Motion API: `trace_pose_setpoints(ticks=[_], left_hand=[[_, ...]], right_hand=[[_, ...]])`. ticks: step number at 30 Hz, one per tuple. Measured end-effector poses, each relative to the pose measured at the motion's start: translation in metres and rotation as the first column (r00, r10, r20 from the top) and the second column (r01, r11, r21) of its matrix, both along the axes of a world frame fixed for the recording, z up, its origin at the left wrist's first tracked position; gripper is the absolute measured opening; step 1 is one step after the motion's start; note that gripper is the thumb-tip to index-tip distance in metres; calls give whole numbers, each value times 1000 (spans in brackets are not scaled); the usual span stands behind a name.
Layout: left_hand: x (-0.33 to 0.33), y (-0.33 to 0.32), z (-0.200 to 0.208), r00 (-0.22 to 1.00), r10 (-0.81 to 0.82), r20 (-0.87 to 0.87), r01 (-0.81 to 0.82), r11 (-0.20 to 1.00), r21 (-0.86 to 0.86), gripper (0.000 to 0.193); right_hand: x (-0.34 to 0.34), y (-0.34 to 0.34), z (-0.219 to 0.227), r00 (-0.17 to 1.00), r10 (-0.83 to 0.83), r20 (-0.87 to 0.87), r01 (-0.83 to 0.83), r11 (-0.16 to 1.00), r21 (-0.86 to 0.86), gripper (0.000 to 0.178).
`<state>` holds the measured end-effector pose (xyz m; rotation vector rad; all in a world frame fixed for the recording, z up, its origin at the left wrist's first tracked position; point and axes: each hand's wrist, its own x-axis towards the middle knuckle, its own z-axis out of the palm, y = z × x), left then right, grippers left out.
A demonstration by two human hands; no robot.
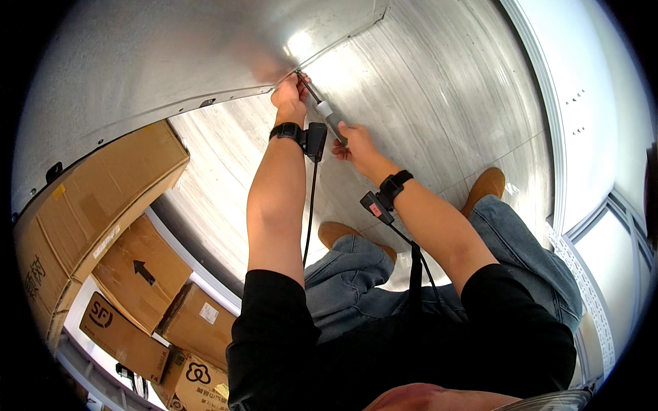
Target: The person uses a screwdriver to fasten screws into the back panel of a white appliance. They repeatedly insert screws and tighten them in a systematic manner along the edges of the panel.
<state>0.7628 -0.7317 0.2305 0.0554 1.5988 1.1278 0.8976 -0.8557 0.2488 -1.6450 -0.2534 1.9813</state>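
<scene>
A screwdriver (322,109) with a grey handle, a pale collar and a thin dark shaft lies in my right hand (356,146), whose fingers are wrapped round the handle's lower end. Its tip meets the edge of a large silver metal panel (199,51). At that same edge my left hand (291,94) is closed close around the tip, touching the panel. Whatever its fingers pinch there is hidden behind them. Black straps with small cabled devices sit on both my wrists.
Several brown cardboard boxes (140,274) are stacked at the left on a metal-framed rack. Grey wood-look flooring (452,89) stretches under my feet, with my brown shoes (486,188) on it. A white panel (582,103) and perforated metal rail (591,301) stand at the right.
</scene>
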Motion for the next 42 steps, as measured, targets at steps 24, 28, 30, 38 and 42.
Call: trace_pose_setpoints(ticks=[24, 28, 30, 38, 42], left_hand=[[-1, 3, -4, 999, -39, -20, 39, 999, -28, 18], [-2, 2, -7, 997, -74, -5, 74, 997, -16, 17], [-1, 2, -6, 998, -70, -10, 70, 997, -19, 18], [0, 3, -7, 1000, -7, -4, 7, 1000, -7, 16], [2, 5, -3, 999, 35, 4, -35, 999, -18, 14]], right_hand=[[4, 6, 10, 990, 121, 69, -126, 989, 73, 53], [2, 6, 10, 980, 147, 134, -166, 975, 145, 57], [-1, 7, 9, 970, 144, 195, -177, 970, 166, 55], [-2, 10, 7, 954, 191, 231, -226, 965, 135, 55], [10, 13, 6, 991, 117, -71, -114, 992, 54, 56]])
